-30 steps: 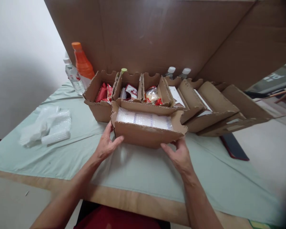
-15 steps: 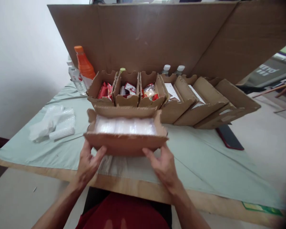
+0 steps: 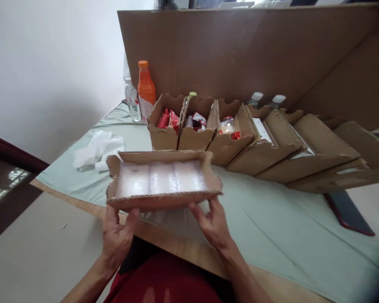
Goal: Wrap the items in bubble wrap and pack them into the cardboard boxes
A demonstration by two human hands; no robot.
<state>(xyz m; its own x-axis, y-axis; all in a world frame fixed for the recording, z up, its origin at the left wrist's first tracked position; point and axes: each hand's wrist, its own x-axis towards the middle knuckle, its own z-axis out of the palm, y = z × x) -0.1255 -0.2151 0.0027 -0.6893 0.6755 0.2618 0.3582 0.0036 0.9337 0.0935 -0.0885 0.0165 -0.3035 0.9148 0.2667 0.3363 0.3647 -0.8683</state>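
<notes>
Between my two hands is an open cardboard box point(image 3: 164, 202), held over the near part of the table and tilted so its inside shows. Clear, shiny plastic-wrapped packs point(image 3: 162, 179) lie in a row in it. My left hand point(image 3: 118, 233) grips the box's near left corner, thumb on the front wall. At the near right corner, my right hand point(image 3: 213, 223) holds it the same way. The fingers under the box are hidden. Just behind it stand open boxes, one with red packets point(image 3: 169, 119).
Several cardboard boxes point(image 3: 271, 160) lean in a row before a tall cardboard panel point(image 3: 227, 54). An orange bottle point(image 3: 146, 88) and a clear bottle point(image 3: 132, 101) stand at the back left. Bubble wrap point(image 3: 97, 149) lies left; a dark flat object point(image 3: 349, 212) lies right.
The view has turned left, so the table and the row of boxes appear further right. The held box now tips more towards me, and both hands still grip it.
</notes>
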